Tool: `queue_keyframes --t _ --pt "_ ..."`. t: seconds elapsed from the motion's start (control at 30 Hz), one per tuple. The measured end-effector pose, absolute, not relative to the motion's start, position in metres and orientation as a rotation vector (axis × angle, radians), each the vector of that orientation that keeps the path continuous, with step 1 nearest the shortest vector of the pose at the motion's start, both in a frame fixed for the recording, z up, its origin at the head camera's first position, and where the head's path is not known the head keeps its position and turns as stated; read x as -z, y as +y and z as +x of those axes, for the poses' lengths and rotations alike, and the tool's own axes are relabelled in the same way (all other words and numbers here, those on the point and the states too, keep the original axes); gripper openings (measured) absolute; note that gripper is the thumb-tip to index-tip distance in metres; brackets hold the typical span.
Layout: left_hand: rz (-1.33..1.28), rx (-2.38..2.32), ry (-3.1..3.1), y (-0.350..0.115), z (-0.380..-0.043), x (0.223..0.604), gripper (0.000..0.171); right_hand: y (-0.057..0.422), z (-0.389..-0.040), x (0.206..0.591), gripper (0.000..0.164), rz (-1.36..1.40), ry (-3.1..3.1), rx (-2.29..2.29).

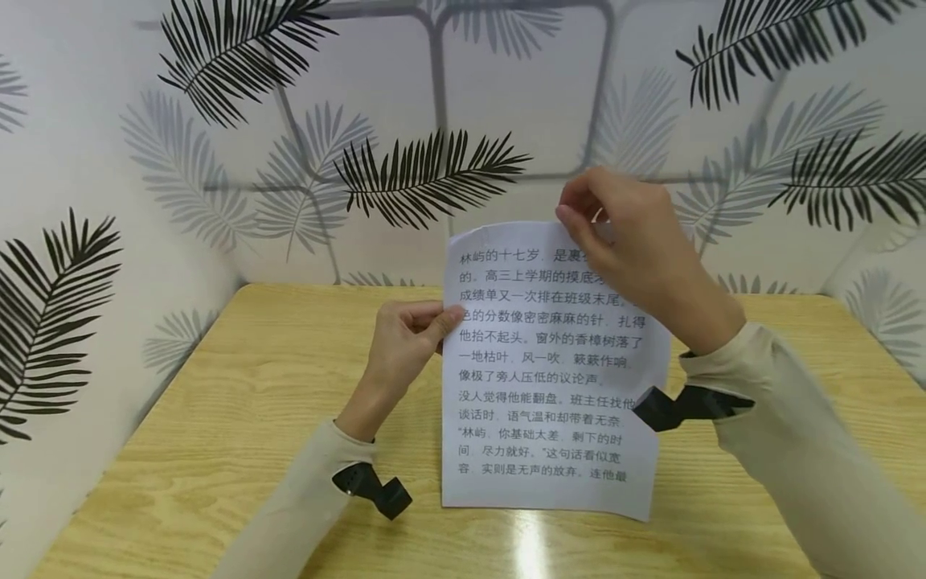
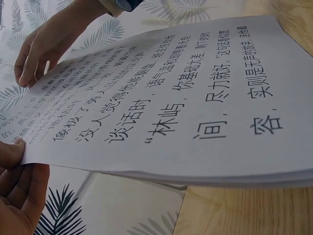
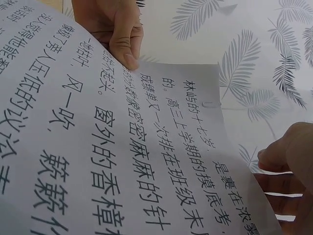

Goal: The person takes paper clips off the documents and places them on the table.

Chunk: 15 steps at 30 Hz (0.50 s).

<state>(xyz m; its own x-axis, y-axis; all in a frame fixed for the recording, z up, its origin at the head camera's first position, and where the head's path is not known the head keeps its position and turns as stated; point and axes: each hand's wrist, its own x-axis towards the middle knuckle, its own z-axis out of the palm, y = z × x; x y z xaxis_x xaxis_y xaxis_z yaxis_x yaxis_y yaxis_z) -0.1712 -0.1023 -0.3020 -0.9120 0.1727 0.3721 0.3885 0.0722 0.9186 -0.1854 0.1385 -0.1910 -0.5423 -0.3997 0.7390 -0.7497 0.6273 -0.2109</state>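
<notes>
A small stack of printed paper sheets (image 1: pixel 542 386) stands nearly upright above the wooden table, its front page covered in Chinese text. My left hand (image 1: pixel 408 342) pinches the stack's left edge, thumb on the front and fingers behind. At the top edge is my right hand (image 1: pixel 629 233), with its fingers loosely bent and a gap between thumb and fingers; nothing shows in its grasp. In the right wrist view, its thumb (image 3: pixel 268 155) lies just beyond the paper's edge. What looks like a paper clip (image 3: pixel 210 104) sits near the top left corner of the page.
The wooden table (image 1: pixel 289 386) extends under and around both arms. Behind it rises a pale backdrop (image 1: pixel 376 72) patterned with dark and grey leaves. Black wrist cameras (image 1: pixel 376 489) are strapped over both sleeves.
</notes>
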Motion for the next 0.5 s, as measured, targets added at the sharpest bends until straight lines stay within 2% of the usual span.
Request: queue_keyframes --t 0.5 --pt "-0.606 1.957 -2.146 -0.103 -0.169 0.304 0.015 0.112 -0.189 0.195 0.006 0.988 -2.180 -0.703"
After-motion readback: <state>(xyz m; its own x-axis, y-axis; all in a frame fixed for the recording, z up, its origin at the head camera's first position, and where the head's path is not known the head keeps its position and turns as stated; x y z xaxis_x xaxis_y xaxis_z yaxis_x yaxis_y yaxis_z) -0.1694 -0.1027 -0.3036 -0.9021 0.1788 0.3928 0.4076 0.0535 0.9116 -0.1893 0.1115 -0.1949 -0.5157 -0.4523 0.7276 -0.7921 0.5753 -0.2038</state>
